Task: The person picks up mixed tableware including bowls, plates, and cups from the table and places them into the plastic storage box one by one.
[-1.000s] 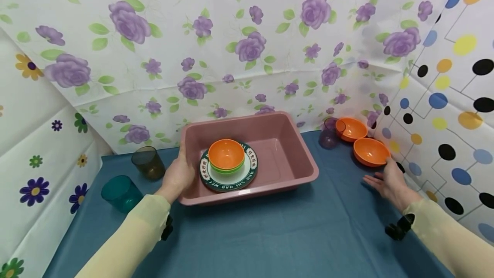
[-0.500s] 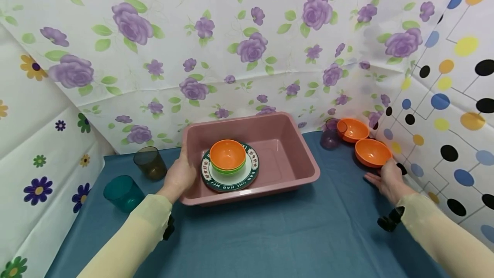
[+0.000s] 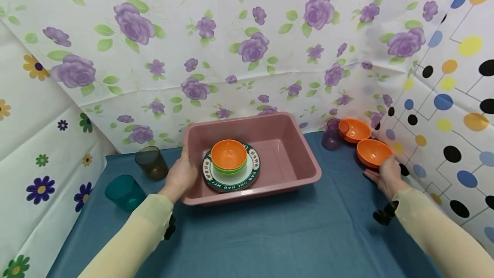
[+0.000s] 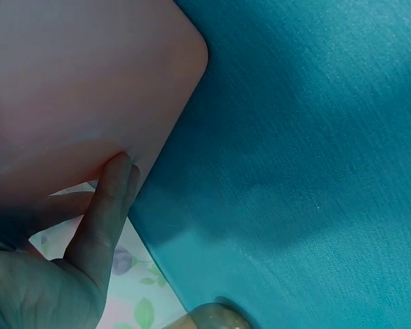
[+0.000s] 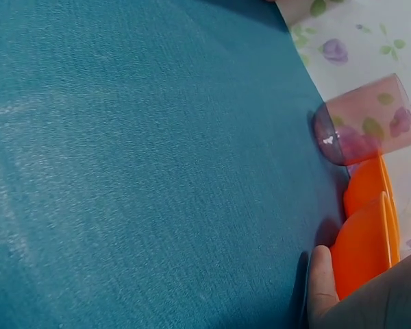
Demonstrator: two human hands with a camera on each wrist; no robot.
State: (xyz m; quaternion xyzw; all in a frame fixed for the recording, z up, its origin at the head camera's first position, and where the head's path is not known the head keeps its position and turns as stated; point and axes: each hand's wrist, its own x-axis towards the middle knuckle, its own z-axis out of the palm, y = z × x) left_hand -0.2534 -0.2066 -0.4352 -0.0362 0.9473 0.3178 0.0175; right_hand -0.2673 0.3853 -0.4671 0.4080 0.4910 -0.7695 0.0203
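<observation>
My left hand (image 3: 180, 177) holds the left wall of a pink plastic basin (image 3: 279, 158), thumb along the rim; straight fingers (image 4: 109, 199) lie against its outside in the left wrist view. Inside, an orange bowl (image 3: 229, 154) is nested in green bowl ware (image 3: 230, 170) on a plate (image 3: 252, 166) with a dark green patterned rim. At far right, my right hand (image 3: 390, 175) holds the nearer of two orange bowls (image 3: 373, 152) by its right side, fingers low against its outside. The thumb is mostly hidden in the right wrist view, where one finger (image 5: 322, 277) shows by the bowl's base.
The other orange bowl (image 3: 354, 130) stands just behind, beside a clear purple cup (image 3: 331, 138). Left of the basin are a tilted-looking brown cup (image 3: 152, 164) and a teal cup (image 3: 125, 194). A blue cloth (image 3: 262, 235) covers the table; patterned sheets enclose three sides.
My right hand has edged in toward the nearer orange bowl, its fingers drawing closer beneath the bowl's side. The left hand keeps its hold on the basin. The head view has shifted slightly.
</observation>
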